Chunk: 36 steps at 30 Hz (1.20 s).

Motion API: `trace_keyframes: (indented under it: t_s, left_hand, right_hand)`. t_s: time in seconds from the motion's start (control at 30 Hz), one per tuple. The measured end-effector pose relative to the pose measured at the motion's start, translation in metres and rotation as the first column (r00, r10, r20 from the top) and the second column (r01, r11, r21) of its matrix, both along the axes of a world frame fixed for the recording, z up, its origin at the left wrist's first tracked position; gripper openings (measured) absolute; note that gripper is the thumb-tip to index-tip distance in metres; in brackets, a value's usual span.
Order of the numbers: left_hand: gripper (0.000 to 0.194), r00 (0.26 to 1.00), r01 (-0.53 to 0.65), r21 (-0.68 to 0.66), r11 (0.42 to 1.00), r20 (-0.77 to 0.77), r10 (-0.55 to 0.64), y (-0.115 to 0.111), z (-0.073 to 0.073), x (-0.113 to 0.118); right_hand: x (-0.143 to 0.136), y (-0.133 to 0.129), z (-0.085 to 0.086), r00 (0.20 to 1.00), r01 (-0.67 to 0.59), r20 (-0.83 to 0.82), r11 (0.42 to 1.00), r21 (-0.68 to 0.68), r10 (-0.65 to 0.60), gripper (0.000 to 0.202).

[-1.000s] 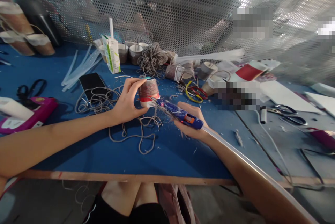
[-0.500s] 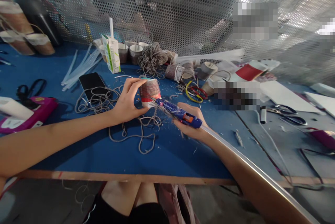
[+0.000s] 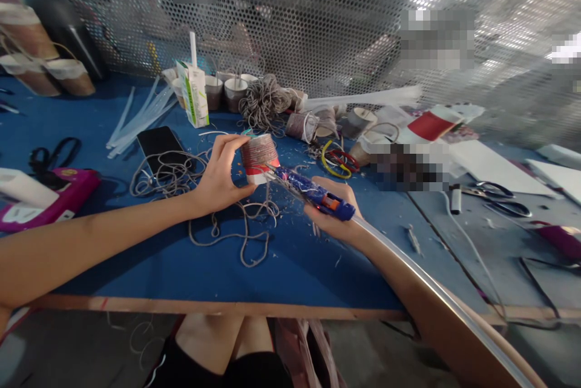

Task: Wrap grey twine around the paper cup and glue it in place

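Observation:
My left hand [image 3: 221,177] grips a small cup [image 3: 260,157] by its two ends, thumb below and fingers above. Grey cord is wound round the cup's upper part, and a red band and white rim show lower down. My right hand [image 3: 334,209] is closed round a blue glue gun [image 3: 308,190], whose tip meets the cup's side by the edge of the cord. A long clear glue stick [image 3: 422,274] runs back from the gun along my right forearm. Loose grey cord [image 3: 254,234] lies on the blue table under the cup.
A black phone [image 3: 161,149] lies partly under cord at the left. Behind stand a drink carton [image 3: 196,94] and cord-wrapped cups [image 3: 236,92] beside a cord bundle [image 3: 264,103]. Scissors [image 3: 502,197] lie at the right, a magenta device [image 3: 75,191] at the left.
The cup has tilted a little in my left hand. My right hand and the glue gun have shifted slightly to the right, the tip moving up along the cup's side.

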<state>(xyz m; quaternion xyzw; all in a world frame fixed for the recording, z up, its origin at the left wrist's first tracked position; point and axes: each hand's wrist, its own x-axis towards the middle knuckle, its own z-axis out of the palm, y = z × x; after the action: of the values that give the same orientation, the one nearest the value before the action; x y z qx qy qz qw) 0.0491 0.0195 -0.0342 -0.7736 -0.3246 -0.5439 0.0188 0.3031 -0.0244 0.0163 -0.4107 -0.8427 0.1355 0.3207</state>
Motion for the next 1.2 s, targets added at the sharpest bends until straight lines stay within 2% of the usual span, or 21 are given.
trace_keyframes:
  t_s: [0.37, 0.87, 1.07, 1.2]
  left_hand:
    - [0.075, 0.999, 0.022, -0.084, 0.996, 0.048, -0.018, -0.001, 0.0, 0.0]
    - [0.074, 0.997, 0.025, -0.083, 0.996, 0.076, -0.019, -0.001, -0.001, 0.001]
    - [0.074, 0.995, 0.054, -0.07, 0.996, 0.082, -0.048, -0.001, -0.002, 0.001]
    - [0.076, 0.996, 0.059, -0.035, 0.998, 0.075, -0.057, -0.001, -0.001, 0.001]
  right_hand:
    - [0.001, 0.001, 0.0, 0.997, 0.073, -0.017, 0.997, 0.038, -0.072, 0.018]
    - [0.002, 0.004, 0.003, 0.987, 0.158, -0.042, 0.987, 0.01, -0.158, 0.019]
    - [0.002, 0.005, 0.003, 0.98, 0.177, -0.076, 0.982, -0.062, -0.182, 0.018]
    - [0.008, 0.012, 0.001, 0.987, 0.16, -0.032, 0.987, -0.017, -0.16, 0.018]
